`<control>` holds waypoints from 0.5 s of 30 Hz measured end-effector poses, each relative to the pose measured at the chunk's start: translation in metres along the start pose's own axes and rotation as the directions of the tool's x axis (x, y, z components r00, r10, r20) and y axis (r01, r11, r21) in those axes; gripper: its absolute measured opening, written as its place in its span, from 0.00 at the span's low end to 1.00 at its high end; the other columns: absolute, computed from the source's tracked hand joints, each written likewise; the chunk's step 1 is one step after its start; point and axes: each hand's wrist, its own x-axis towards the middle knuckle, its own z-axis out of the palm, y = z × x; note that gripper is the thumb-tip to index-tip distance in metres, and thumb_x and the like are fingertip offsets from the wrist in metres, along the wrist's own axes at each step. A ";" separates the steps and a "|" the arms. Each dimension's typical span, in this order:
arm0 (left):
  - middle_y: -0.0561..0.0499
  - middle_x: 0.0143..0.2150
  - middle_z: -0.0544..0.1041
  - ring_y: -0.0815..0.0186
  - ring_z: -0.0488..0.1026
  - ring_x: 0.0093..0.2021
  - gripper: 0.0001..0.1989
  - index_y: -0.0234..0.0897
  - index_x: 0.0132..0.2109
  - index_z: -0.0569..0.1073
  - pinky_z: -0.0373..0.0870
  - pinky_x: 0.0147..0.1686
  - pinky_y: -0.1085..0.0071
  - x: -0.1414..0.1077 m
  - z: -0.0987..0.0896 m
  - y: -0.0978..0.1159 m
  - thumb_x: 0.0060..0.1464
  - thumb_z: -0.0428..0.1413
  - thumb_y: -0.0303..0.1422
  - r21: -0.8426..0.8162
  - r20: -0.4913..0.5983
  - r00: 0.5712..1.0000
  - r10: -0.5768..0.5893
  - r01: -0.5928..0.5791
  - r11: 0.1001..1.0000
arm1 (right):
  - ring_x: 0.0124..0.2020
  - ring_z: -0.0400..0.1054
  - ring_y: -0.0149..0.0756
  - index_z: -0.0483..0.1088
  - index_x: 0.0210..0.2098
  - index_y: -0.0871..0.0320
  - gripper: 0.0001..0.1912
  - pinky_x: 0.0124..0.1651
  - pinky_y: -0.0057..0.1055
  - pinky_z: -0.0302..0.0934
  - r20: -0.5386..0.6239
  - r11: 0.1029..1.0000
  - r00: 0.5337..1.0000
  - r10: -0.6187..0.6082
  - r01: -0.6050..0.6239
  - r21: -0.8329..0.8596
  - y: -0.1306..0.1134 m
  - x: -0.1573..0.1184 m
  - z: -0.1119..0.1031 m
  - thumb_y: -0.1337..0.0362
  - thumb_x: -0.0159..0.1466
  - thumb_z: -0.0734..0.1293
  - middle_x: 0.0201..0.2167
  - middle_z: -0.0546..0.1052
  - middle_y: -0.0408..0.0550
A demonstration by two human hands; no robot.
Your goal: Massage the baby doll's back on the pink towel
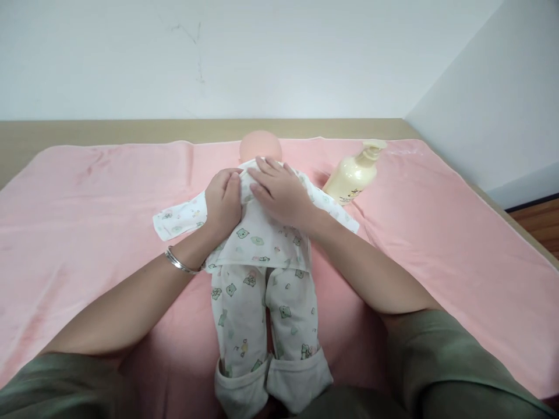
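Note:
A baby doll [261,144] in a white printed shirt [257,235] and matching trousers [242,308] lies stretched out on a pink blanket [87,233]. Its smooth head points away from me and no face shows. My left hand [223,199] is curled at the left side of the upper body, closed on the shirt near the shoulder; some of its fingertips are hidden. Across the upper part of the shirt rests my right hand [279,192], flat with its fingers stretched out. The shirt's sleeves spread to both sides, and the trouser cuffs are folded up.
A cream pump bottle [353,177] leans at a tilt on the blanket, right of the doll and close to the right sleeve. Behind the blanket runs a tan table edge [209,129], then a white wall [279,58]. Another pale panel rises at right.

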 end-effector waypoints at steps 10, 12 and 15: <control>0.33 0.61 0.77 0.47 0.71 0.65 0.27 0.26 0.61 0.73 0.65 0.69 0.47 -0.001 -0.002 0.023 0.64 0.41 0.33 0.406 0.285 0.957 0.054 -0.172 0.897 | 0.60 0.70 0.54 0.68 0.59 0.65 0.29 0.62 0.48 0.65 0.003 0.913 0.931 0.366 -0.360 0.192 0.023 0.006 -0.016 0.47 0.73 0.58 0.62 0.74 0.66; 0.31 0.68 0.72 0.45 0.65 0.72 0.29 0.21 0.67 0.68 0.59 0.74 0.46 -0.014 -0.003 0.031 0.66 0.41 0.33 0.439 0.314 0.945 0.089 -0.228 0.869 | 0.55 0.73 0.52 0.72 0.55 0.63 0.29 0.57 0.44 0.67 0.064 0.909 0.930 0.361 -0.367 0.199 0.026 0.007 -0.019 0.45 0.74 0.56 0.57 0.78 0.63; 0.33 0.75 0.64 0.46 0.57 0.77 0.30 0.22 0.70 0.66 0.54 0.77 0.45 -0.032 -0.007 0.045 0.66 0.43 0.34 0.429 0.356 0.927 0.121 -0.277 0.860 | 0.50 0.76 0.49 0.75 0.49 0.60 0.28 0.53 0.39 0.66 0.112 0.931 0.938 0.328 -0.341 0.127 0.023 0.006 -0.025 0.46 0.76 0.53 0.49 0.82 0.58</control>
